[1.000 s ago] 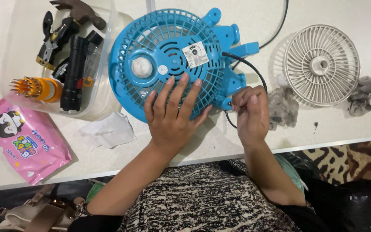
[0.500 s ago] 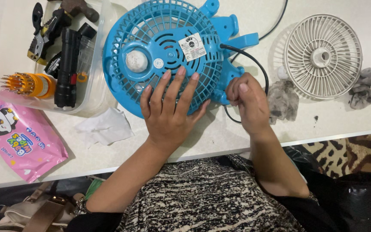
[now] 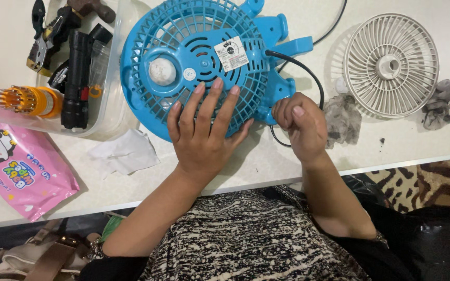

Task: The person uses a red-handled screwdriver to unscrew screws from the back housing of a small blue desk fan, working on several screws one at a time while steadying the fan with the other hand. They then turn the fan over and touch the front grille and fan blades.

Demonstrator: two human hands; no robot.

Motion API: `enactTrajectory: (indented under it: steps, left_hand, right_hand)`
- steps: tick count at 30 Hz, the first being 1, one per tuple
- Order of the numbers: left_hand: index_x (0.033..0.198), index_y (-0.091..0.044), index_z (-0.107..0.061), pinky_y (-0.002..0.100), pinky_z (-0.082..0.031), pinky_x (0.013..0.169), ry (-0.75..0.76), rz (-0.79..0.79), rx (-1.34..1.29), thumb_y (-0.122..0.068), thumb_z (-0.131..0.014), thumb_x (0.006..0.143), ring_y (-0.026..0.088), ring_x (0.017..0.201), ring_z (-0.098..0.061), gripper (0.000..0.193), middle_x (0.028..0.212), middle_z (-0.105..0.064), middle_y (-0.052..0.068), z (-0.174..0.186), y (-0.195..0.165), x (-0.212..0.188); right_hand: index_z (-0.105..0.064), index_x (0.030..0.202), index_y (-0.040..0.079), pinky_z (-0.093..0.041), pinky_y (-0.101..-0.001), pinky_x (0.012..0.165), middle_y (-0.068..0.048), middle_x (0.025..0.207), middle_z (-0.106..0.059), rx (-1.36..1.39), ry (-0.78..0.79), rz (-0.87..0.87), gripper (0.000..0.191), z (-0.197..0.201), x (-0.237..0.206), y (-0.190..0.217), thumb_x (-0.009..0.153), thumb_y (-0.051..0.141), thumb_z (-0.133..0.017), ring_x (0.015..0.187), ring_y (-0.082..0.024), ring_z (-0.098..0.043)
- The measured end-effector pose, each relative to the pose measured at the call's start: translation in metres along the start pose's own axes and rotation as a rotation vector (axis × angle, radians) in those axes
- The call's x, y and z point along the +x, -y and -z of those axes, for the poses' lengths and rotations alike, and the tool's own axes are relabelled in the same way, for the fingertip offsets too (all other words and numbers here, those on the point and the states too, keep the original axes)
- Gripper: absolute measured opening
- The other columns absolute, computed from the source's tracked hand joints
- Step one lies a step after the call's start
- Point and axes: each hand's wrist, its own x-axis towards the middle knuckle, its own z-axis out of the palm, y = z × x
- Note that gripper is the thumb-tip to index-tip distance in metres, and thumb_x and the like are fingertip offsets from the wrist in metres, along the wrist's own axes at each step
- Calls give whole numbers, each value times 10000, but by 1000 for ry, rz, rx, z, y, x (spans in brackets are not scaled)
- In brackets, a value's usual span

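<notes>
- Far left of the blue fan housing [image 3: 204, 62] I see a pink wipes packet [image 3: 19, 166] on the white table [image 3: 266, 161], and above it a clear tub [image 3: 6, 67] with an orange bit holder [image 3: 24, 100], a black torch [image 3: 76, 78] and pliers [image 3: 45, 36].
- Between the tub and the housing lies a crumpled white tissue [image 3: 123, 153].
- The housing lies grille-up in the middle of the table, just right of the tub. Against the frame from 1 second back it sits turned a little, its side tab now meeting my right fingers.
- My left hand [image 3: 204, 135] lies flat on the housing's near grille, fingers spread, pressing and gripping nothing.
- My right hand [image 3: 300, 122] is curled at the housing's lower right edge, fingertips bunched on the blue tab beside the black cord [image 3: 308, 73]. I cannot tell whether it pinches the tab or a small part.
- I judge the housing is steadied for work at that edge.
- Right of the housing: 2 grey rags [image 3: 342, 117] and the loose white grille [image 3: 391, 65].
</notes>
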Motion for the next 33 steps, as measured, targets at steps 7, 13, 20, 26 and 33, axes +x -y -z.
enactTrajectory:
  steps: [7, 13, 20, 26, 33]
  left_hand:
    - [1465, -247, -640, 425, -235, 1236, 2, 2, -8, -534, -801, 1036, 213, 1433, -460, 540, 1531, -536, 0, 0, 1, -1]
    - [1469, -254, -630, 425, -239, 1241, -13, 0, -11, -549, -792, 1039, 213, 1427, -457, 546, 1528, -532, -5, -1, 0, -1]
    - [1467, -245, -635, 428, -243, 1237, -12, -1, -1, -535, -788, 1050, 217, 1427, -460, 531, 1526, -536, 5, -2, 0, -1]
    - [1462, -248, -642, 430, -244, 1232, -13, -1, 9, -534, -786, 1049, 213, 1426, -463, 523, 1524, -540, 1, -1, -1, 0]
    - [1458, -248, -645, 428, -239, 1237, -11, 1, -3, -536, -791, 1045, 213, 1429, -460, 524, 1526, -538, 1, -2, -1, 0]
  right_hand:
    - [-420, 969, 64, -362, -287, 699, -61, 745, -446, 4, 30, -29, 258, 4, 3, -1, 1109, 276, -470, 674, -140, -395]
    - [-418, 1085, 55, -435, -301, 886, -119, 981, -514, -72, -12, 35, 202, -2, -7, 3, 1117, 220, -530, 900, -171, -483]
    - [-457, 1089, 48, -448, -306, 874, -94, 1010, -519, -4, -210, 91, 183, -14, -16, -5, 1153, 218, -480, 880, -163, -502]
    - [-441, 1027, 60, -371, -287, 766, -76, 936, -477, -22, -97, 23, 243, -5, -10, -5, 1160, 261, -410, 794, -146, -411]
    - [-460, 974, 56, -346, -269, 705, -70, 788, -487, -4, 65, -74, 265, 7, -1, 5, 1131, 269, -459, 726, -133, -398]
